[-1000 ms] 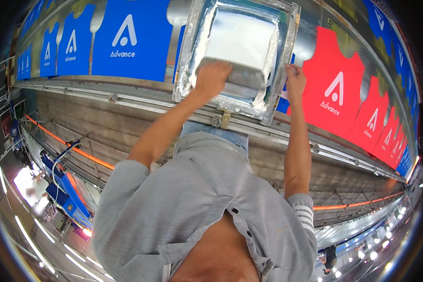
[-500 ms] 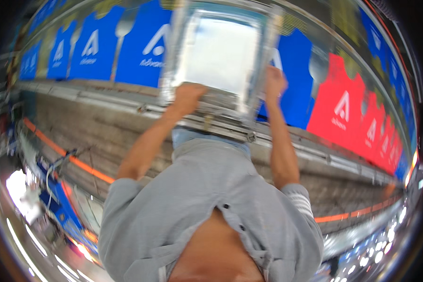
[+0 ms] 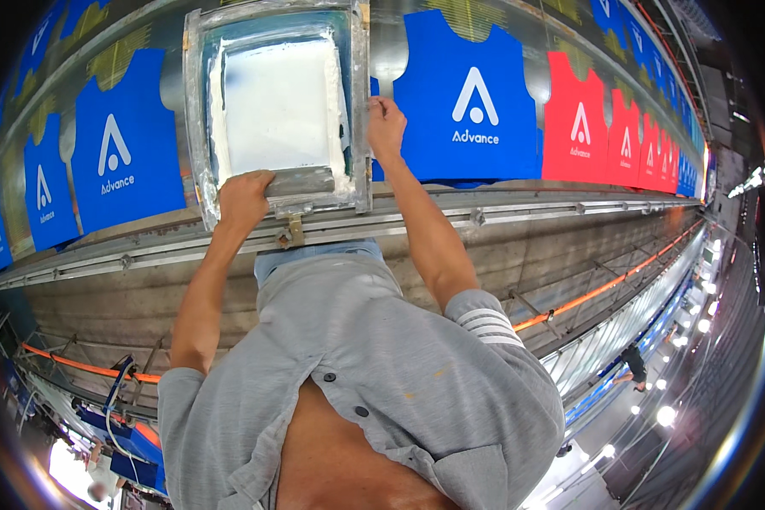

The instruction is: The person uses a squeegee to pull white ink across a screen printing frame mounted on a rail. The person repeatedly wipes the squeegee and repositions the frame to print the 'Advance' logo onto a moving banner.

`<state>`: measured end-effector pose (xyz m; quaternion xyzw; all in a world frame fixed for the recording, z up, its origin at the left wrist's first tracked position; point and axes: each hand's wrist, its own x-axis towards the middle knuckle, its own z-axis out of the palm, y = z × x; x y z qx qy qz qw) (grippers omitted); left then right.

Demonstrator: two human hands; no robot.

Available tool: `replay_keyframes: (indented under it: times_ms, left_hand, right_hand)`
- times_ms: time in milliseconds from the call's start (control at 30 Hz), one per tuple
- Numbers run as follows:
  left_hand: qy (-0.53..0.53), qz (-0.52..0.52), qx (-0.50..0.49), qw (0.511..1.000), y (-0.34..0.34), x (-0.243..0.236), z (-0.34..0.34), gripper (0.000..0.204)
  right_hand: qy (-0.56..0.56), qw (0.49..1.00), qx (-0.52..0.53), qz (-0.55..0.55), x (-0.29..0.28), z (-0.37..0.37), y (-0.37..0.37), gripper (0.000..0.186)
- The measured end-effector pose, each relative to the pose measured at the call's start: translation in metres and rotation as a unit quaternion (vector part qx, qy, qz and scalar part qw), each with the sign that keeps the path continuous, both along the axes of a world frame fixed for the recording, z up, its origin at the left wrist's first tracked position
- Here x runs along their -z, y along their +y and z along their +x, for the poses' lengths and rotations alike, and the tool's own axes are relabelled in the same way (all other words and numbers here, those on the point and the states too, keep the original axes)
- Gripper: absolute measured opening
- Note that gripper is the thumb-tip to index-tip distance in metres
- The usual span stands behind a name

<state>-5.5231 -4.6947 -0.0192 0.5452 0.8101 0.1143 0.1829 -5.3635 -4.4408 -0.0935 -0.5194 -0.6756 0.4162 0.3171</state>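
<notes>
A screen-printing frame [image 3: 361, 51] with a metal rim stands at the upper middle, over the row of garment panels. White ink [image 3: 280, 110] coats its mesh. Along its near end lies a grey squeegee bar [image 3: 302, 180]. My left hand [image 3: 245, 201] is closed around the bar's left end, its fingertips partly hidden. At the frame's right side, my right hand [image 3: 386, 127] is curled against the metal rim. Just right of it lies a blue vest-shaped panel [image 3: 510, 102] with a white print. Another blue panel [image 3: 149, 93] lies left of the frame.
Several red panels [image 3: 561, 93] continue the row to the right. A metal rail [image 3: 416, 217] runs along the table's near edge, with a small clamp [image 3: 294, 229] under the frame. An orange pipe [image 3: 603, 293] runs behind me. Another person [image 3: 633, 365] is far off at the right.
The screen frame has moved left along the row with both my hands, uncovering the blue panel on its right. My view has turned, and the blur is gone.
</notes>
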Motion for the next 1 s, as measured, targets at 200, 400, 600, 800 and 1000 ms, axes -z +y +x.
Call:
replay_keyframes:
  times_ms: [200, 400, 600, 800, 1000]
  left_hand:
    - [0.010, 0.006, -0.025, 1.000, -0.003, 0.016, 0.000, 0.035]
    - [0.004, -0.024, -0.013, 1.000, -0.001, 0.007, -0.007, 0.030]
    - [0.010, -0.040, -0.006, 0.999, 0.083, -0.016, -0.081, 0.030]
    - [0.089, -0.003, 0.001, 0.996, 0.184, -0.001, -0.194, 0.037]
    - [0.085, -0.024, -0.001, 0.996, 0.204, -0.001, -0.219, 0.042]
  right_hand:
    - [-0.075, 0.992, -0.037, 0.095, 0.029, -0.009, 0.015, 0.021]
    - [-0.197, 0.938, -0.072, 0.276, -0.004, -0.016, 0.001, 0.030]
    - [-0.307, 0.792, -0.498, 0.173, -0.106, -0.086, -0.017, 0.029]
    - [-0.351, 0.737, -0.449, 0.363, -0.070, -0.181, 0.090, 0.027]
    - [-0.357, 0.779, -0.437, 0.275, -0.077, -0.200, 0.108, 0.026]
